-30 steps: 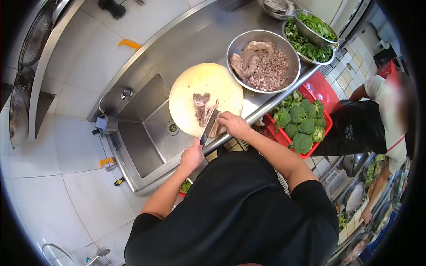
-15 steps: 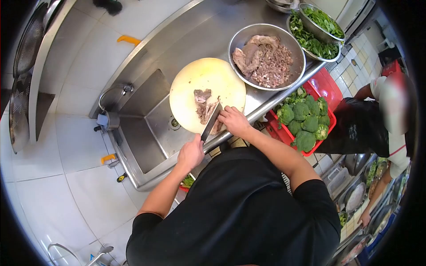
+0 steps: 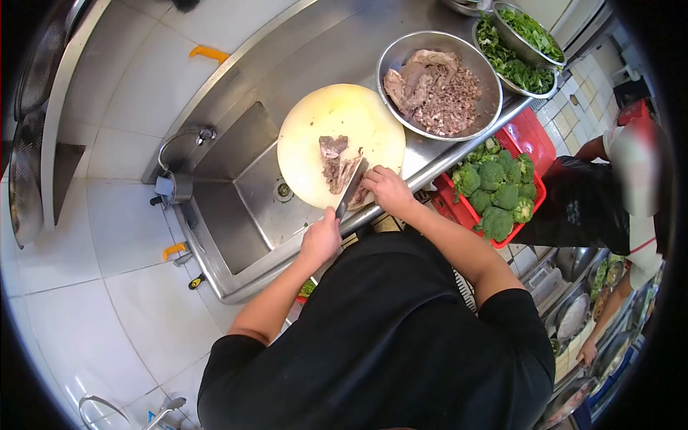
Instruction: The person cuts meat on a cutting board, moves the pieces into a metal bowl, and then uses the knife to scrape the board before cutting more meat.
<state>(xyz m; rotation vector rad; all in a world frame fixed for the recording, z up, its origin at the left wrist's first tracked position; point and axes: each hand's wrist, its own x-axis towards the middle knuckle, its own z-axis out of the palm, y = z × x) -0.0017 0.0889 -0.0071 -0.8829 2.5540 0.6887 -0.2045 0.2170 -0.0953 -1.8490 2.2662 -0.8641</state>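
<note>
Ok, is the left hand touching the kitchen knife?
Touching: the head view shows the left hand gripping the kitchen knife by its near end.

The whole view is shifting, so things at the counter are sitting higher in the frame than a second ago, and many are also drifting rightward. The board point(image 3: 373, 122) and its meat point(image 3: 333, 147) are moving up and right of their old spot near centre. The left hand point(image 3: 322, 236), the right hand point(image 3: 389, 190) and the knife point(image 3: 352, 188) are rising with them. The knife tip seems to be lying slightly farther from the meat's dark upper end. Toward the upper right, the meat bowl point(image 3: 466, 50) and the greens point(image 3: 527, 32) are nearing the top edge. The brush point(image 3: 186, 4) at upper left is almost leaving the frame.
</note>
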